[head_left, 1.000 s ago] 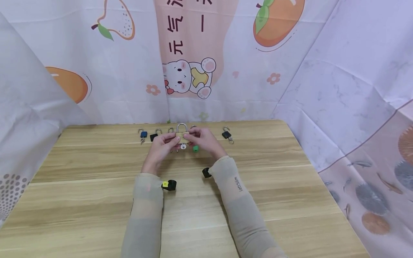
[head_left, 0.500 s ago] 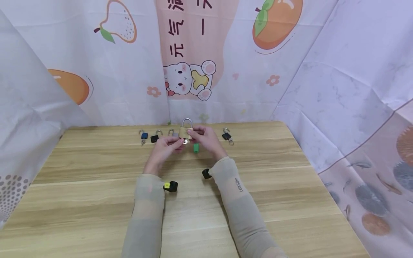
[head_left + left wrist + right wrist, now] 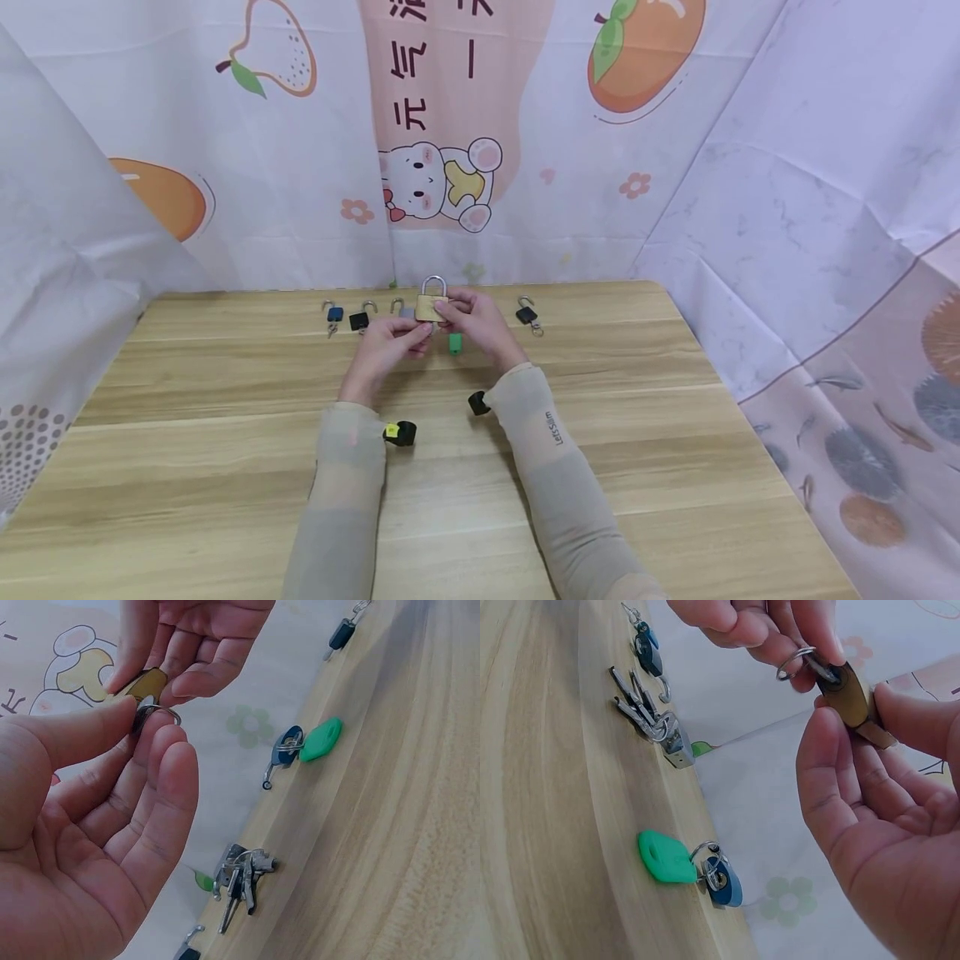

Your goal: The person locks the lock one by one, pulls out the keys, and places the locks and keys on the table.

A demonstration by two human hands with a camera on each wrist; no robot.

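Note:
A brass padlock with a steel shackle is held upright above the far part of the table. My right hand grips its body from the right side, thumb on the front face. Below it, my left hand pinches the key at the padlock's underside between thumb and finger. A metal key ring hangs from that key. In the right wrist view the key's head sits right at the padlock's bottom face, and the key's blade is hidden.
Along the table's far edge lie a blue padlock, a black padlock, a silver padlock with several keys, and another black padlock. A green key is attached to a blue padlock. A printed curtain stands behind.
My left fingers have moved from the padlock's body down to its key. The padlock has shifted slightly right and up, still in my right hand. Over the last half second little differs.

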